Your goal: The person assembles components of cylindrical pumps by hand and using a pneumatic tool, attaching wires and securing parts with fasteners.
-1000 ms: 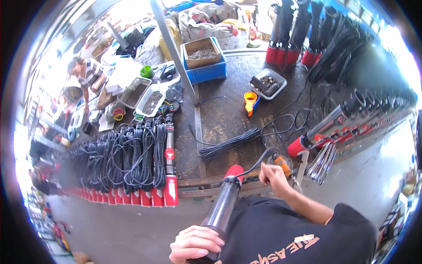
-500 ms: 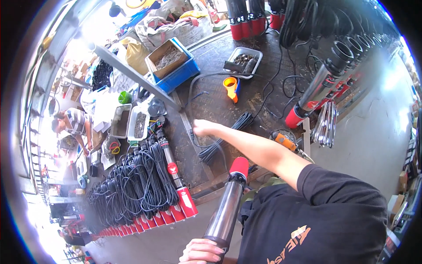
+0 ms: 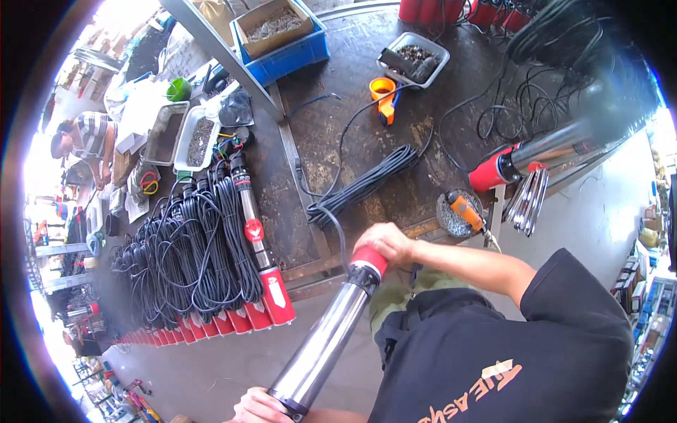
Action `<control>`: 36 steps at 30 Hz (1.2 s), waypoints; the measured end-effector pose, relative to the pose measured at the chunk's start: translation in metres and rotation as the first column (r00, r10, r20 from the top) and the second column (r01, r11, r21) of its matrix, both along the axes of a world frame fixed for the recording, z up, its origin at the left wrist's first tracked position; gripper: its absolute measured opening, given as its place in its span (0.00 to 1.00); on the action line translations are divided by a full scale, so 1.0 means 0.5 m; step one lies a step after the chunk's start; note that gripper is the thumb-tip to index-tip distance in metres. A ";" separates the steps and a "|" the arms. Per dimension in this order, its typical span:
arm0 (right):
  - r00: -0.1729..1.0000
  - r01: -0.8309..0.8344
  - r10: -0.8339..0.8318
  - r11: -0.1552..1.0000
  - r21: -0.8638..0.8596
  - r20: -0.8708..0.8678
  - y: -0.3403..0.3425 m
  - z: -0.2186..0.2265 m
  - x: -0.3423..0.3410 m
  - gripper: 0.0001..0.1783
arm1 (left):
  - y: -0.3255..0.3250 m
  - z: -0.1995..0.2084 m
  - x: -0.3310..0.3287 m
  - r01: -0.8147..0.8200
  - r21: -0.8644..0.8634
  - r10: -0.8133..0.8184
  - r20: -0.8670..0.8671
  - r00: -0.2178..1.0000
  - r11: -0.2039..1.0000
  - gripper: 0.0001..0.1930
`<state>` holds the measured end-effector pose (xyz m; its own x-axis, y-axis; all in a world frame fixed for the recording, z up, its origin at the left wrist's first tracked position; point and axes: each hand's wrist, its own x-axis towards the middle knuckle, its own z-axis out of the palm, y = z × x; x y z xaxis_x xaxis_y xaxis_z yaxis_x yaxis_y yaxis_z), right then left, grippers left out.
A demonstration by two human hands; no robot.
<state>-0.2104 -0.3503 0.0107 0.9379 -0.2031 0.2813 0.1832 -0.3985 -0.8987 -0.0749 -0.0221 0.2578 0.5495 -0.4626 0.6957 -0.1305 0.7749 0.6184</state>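
Observation:
A shiny steel submersible pump (image 3: 321,345) lies slanted across in front of me, off the near edge of the bench. My left hand (image 3: 259,407) grips its lower dark end. My right hand (image 3: 384,243) is wrapped over the red cap (image 3: 369,259) at its upper end. From beside that cap a black cable (image 3: 341,229) runs onto the bench, to a tied coil (image 3: 367,185). Beyond the coil stands an orange and blue holder (image 3: 386,106) with a round opening.
Several finished-looking pumps with bundled cables (image 3: 204,247) line the left. A blue crate (image 3: 285,60) and a white tray of small parts (image 3: 444,60) stand farther back. An orange power tool (image 3: 465,211) rests over a bowl of screws (image 3: 451,224). Another person (image 3: 92,137) works at far left.
My right hand has left the cable on the bench and come back to the pump's red cap. The left hand keeps its hold on the other end. The whole view has shifted.

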 end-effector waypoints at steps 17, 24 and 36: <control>0.932 0.289 -0.017 -0.572 0.768 -0.363 0.080 -0.059 -0.035 0.29 | -0.226 0.155 -0.261 0.043 0.281 -0.189 0.515 0.836 0.959 0.16; 0.840 0.531 0.282 -0.605 0.594 -0.464 0.134 0.075 -0.134 0.36 | -0.284 0.193 -0.340 0.079 0.312 -0.268 0.632 0.727 0.947 0.09; 0.558 0.229 -0.736 0.581 -0.781 -0.383 -0.356 0.001 -0.624 0.52 | -0.317 0.205 -0.345 -0.088 0.236 -0.075 0.603 0.794 0.968 0.14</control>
